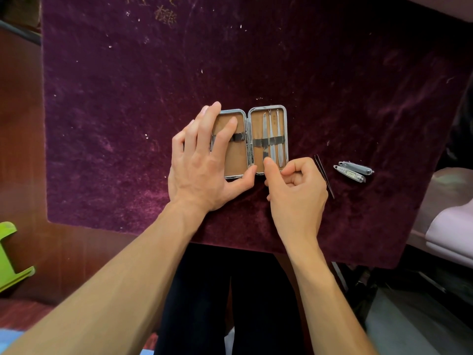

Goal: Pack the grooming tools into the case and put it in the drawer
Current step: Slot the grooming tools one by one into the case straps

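An open metal-rimmed case (286, 129) with tan lining lies flat on the purple velvet tabletop (153, 98). Three slim metal tools (273, 134) sit under the dark strap in its right half. My left hand (204, 160) lies flat on the left half, fingers straight, thumb at the case's near edge. My right hand (294, 183) is loosely curled at the near right corner, its thumb pressing the base of the leftmost tool. Black tweezers (324, 175) and two nail clippers (354, 170) lie on the velvet to the right.
The table's near edge runs just below my wrists, with my dark-clothed legs under it. A green plastic object (10, 257) stands on the floor at the left. A pale pink cushion (450, 231) sits at the right.
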`<state>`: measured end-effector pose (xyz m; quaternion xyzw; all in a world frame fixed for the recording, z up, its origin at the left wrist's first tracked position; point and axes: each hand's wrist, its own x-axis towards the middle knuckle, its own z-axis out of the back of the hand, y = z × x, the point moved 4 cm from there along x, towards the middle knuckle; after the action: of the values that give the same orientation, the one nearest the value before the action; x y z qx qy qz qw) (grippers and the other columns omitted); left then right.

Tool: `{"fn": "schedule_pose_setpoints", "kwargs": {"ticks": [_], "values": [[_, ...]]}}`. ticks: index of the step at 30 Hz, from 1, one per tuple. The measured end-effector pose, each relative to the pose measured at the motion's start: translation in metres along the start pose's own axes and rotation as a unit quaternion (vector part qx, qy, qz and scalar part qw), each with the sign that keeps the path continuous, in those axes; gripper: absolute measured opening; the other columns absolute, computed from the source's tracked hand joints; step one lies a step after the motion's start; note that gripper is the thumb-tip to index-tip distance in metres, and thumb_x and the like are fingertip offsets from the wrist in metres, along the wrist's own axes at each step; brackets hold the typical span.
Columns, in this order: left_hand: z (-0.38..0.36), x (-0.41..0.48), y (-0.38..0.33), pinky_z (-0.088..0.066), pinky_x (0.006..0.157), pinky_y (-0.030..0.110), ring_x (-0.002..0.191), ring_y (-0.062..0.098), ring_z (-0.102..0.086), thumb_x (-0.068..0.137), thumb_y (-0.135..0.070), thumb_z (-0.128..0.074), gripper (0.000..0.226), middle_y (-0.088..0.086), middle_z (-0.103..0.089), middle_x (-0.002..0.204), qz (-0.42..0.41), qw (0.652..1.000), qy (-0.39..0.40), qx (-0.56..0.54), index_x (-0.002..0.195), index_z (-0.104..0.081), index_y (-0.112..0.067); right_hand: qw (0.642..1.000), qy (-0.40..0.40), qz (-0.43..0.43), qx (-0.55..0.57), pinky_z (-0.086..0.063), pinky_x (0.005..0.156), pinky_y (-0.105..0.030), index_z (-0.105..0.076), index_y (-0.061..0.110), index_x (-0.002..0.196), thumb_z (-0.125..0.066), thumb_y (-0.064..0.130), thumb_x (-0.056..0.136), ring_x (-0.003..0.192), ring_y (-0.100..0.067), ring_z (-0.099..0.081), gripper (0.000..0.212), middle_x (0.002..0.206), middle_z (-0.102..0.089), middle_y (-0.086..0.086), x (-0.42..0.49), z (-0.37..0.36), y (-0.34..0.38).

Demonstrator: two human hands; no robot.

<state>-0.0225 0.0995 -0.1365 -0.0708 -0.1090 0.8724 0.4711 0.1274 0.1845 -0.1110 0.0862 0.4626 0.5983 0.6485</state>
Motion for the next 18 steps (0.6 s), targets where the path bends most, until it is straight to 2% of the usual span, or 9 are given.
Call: {"fn": "schedule_pose_setpoints", "kwargs": {"ticks": [6, 13, 18], "values": [[0.0000, -0.0001, -0.0005, -0.035, 0.110, 0.045, 0.146, 0.033, -0.040, 0.083, -0.071, -0.057, 0.081, 0.015, -0.041, 0.160, -0.001, 1.000, -0.001, -0.002, 0.142, -0.051, -0.017, 1.000, -0.010, 0.007, -0.002, -0.058, 0.090, -0.052, -0.056, 0.019, 0.082, -0.076, 0.044, 0.095, 0.058, -0.012, -0.073, 0.035, 0.058, -0.071, 0.000, -0.0013, -0.0003, 0.0003], [0.0010, 0.0001, -0.0009, -0.035, 0.110, 0.045, 0.146, 0.034, -0.041, 0.083, -0.071, -0.058, 0.081, 0.016, -0.042, 0.160, 0.000, 1.000, 0.002, 0.001, 0.142, -0.052, -0.016, 1.000, -0.014, 0.009, 0.004, -0.061, 0.079, -0.047, -0.057, 0.019, 0.082, -0.075, 0.045, 0.095, 0.053, -0.012, -0.070, 0.035, 0.060, -0.073, 0.000, -0.0008, -0.0001, -0.0008], [0.0013, 0.0001, -0.0009, -0.034, 0.110, 0.044, 0.146, 0.033, -0.040, 0.083, -0.071, -0.057, 0.081, 0.016, -0.042, 0.159, -0.001, 1.000, 0.004, 0.002, 0.142, -0.051, -0.016, 1.000, -0.012, 0.011, -0.002, -0.061, 0.078, -0.045, -0.058, 0.018, 0.082, -0.075, 0.045, 0.096, 0.052, -0.013, -0.070, 0.035, 0.061, -0.073, 0.000, -0.0007, -0.0005, 0.0003]]}}
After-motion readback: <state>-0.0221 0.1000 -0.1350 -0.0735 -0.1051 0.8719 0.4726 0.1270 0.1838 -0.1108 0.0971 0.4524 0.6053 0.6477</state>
